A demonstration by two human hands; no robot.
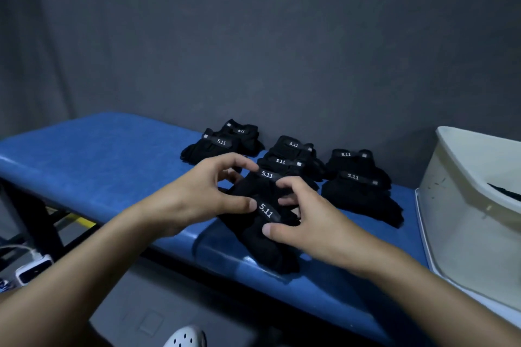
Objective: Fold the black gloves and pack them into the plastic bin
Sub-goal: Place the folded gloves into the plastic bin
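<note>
On blue worktop [98, 163], at front edge, head view: nearest black glove [262, 248] lies partly overhanging edge. Our left hand [203, 191] and right hand [307, 220] both pinch it, fingers [284, 184] curled, thumbs pressed beside its 5.11 label. We see more black gloves [358, 189] piled behind, toward wall. White plastic bin [462, 205] stands at right end, something dark inside.

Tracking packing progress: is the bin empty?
Not empty: a dark item shows inside the bin below its rim; how full, cannot tell.
</note>
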